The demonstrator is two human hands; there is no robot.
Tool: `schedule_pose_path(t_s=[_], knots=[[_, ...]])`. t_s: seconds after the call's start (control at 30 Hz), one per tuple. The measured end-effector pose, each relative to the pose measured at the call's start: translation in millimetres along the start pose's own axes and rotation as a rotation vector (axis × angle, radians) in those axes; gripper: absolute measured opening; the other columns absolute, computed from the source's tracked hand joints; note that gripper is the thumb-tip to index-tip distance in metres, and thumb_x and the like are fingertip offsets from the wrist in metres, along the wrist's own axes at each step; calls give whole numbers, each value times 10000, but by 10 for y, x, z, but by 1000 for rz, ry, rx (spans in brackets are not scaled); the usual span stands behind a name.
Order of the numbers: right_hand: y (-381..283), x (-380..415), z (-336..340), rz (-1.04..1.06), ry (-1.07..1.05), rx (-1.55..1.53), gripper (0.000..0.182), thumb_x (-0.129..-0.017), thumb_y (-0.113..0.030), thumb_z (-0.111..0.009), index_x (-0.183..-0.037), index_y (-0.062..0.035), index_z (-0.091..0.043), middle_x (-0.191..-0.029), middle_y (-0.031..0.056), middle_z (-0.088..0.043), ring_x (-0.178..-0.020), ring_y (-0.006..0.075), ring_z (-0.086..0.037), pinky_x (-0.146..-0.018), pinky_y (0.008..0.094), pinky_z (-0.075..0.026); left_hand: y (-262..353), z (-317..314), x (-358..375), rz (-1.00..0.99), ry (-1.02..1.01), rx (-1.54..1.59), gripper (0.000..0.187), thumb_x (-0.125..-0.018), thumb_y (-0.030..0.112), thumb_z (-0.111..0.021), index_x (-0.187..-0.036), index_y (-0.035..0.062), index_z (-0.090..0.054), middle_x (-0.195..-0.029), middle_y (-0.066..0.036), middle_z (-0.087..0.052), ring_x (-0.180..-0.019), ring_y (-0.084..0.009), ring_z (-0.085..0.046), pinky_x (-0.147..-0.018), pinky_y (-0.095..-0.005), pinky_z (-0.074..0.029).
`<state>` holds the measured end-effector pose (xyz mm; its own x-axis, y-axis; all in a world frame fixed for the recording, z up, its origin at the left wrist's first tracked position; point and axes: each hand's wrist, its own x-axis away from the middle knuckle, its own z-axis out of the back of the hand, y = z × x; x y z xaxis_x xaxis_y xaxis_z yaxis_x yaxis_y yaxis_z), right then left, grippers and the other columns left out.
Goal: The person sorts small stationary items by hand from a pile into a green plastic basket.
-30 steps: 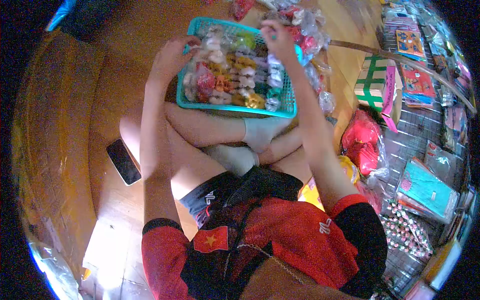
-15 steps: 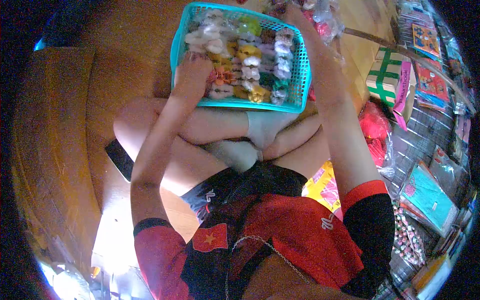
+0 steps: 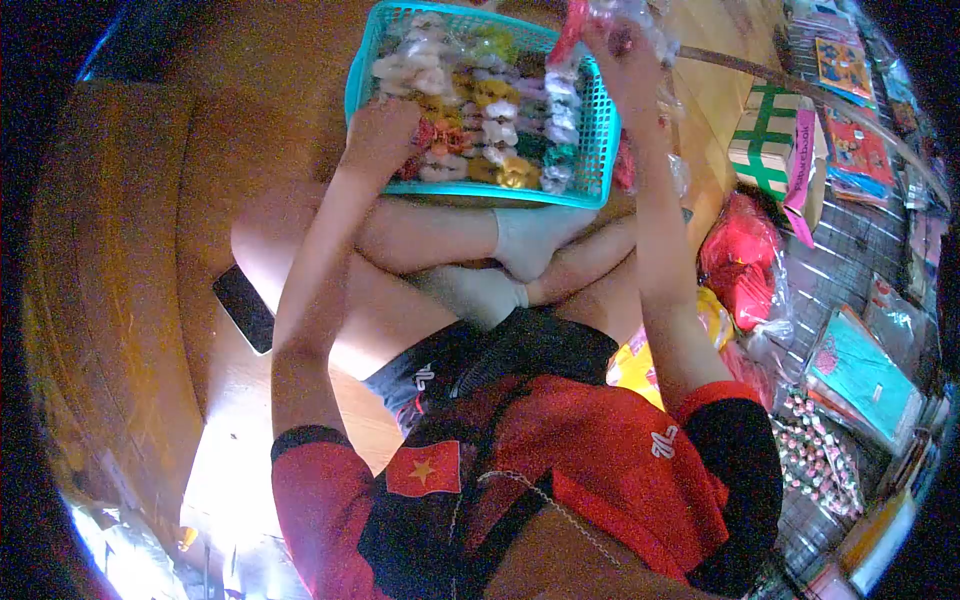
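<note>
A turquoise plastic basket (image 3: 610,140) rests in front of my crossed legs, holding rows of fluffy scrunchies (image 3: 500,110) in white, mustard, green, lilac and orange. My left hand (image 3: 385,130) is at the basket's left side, fingers curled over the red and orange scrunchies (image 3: 430,140); what they grip is hidden. Above the far right corner, my right hand (image 3: 625,65) is closed on a bright red scrunchie (image 3: 570,30). Clear plastic wrap (image 3: 655,25) with red items shows around and behind that hand.
A black phone (image 3: 243,308) lies on the floor left of my leg. To the right are a green-taped box (image 3: 770,140), a bag of red items (image 3: 742,265), a yellow packet (image 3: 640,365) and a turquoise packaged item (image 3: 860,370). A thin strip (image 3: 760,68) crosses the upper right.
My right hand has come back from beyond the basket toward its far right corner, with the red scrunchie now showing at its fingers. The left hand stays at the left side.
</note>
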<state>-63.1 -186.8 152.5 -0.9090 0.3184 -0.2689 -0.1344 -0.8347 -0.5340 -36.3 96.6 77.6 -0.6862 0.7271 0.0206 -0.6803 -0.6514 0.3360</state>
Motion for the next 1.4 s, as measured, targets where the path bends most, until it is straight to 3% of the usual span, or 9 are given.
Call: schedule_pose_path(t_s=[0.07,0.17,0.33,0.43,0.47,0.57,0.77,1.0,1.4], knots=[[15,327,-64,13,-105,48,408,-718,-262,-637,-1028,-17,-536,-798,98,-614,-711,174,-586,-641,287,-462,1,-6,-17,27,-23,17,120,-633,99,-597,-739,45,-590,-765,-142,-599,-775,-302,-586,-650,-402,-486],[-374,773,-192,-75,-272,-76,327,-682,-295,-597,-882,-37,-572,-835,187,-577,-776,328,-554,-717,400,-445,-21,-70,-31,34,0,44,133,-626,95,-608,-747,45,-587,-777,-143,-599,-790,-301,-586,-647,-405,-488],[-726,1039,-472,-95,-412,-105,572,-675,-341,-652,-1072,13,-442,-959,218,-543,-789,379,-559,-681,410,-460,6,-43,-14,53,1,21,153,-626,93,-613,-770,46,-587,-787,-143,-599,-806,-297,-587,-656,-401,-491],[-666,1110,-663,166,-283,210,619,-675,-362,-648,-1116,-7,-398,-1048,249,-480,-900,412,-510,-727,430,-458,-14,-58,-48,59,-23,30,170,-617,106,-628,-769,42,-587,-776,-145,-599,-793,-295,-591,-663,-396,-492],[-650,1113,-706,82,-414,207,628,-658,-324,-670,-1136,-24,-397,-1083,261,-445,-957,442,-465,-769,438,-451,-12,-70,-58,67,-29,35,178,-611,108,-635,-769,41,-587,-773,-145,-600,-787,-297,-592,-665,-396,-491],[-608,1128,-728,408,-215,153,639,-645,-245,-683,-1175,-52,-383,-1076,260,-450,-975,438,-456,-788,415,-451,-6,-37,-40,62,-35,42,180,-611,108,-634,-771,41,-588,-769,-147,-601,-773,-301,-595,-667,-396,-489],[-414,1107,-725,190,-538,139,659,-638,-144,-662,-1224,-100,-363,-965,216,-508,-887,370,-521,-758,401,-460,-14,-28,-58,41,-54,21,170,-626,109,-613,-779,39,-587,-775,-153,-601,-772,-307,-595,-655,-401,-483],[-468,1119,-898,194,-461,375,393,-667,-58,-554,-1055,-87,-496,-911,173,-541,-724,332,-579,-601,412,-492,18,4,-64,57,-86,-13,173,-616,100,-622,-774,40,-584,-773,-139,-602,-745,-297,-601,-667,-397,-481],[-510,1220,-960,319,-272,620,174,-692,-104,-526,-837,-11,-545,-807,124,-552,-704,257,-593,-526,365,-493,168,-89,-105,-226,113,85,712,-499,208,-745,-1135,75,-454,-1151,-114,-465,-1102,-282,-415,-931,-428,-303]])
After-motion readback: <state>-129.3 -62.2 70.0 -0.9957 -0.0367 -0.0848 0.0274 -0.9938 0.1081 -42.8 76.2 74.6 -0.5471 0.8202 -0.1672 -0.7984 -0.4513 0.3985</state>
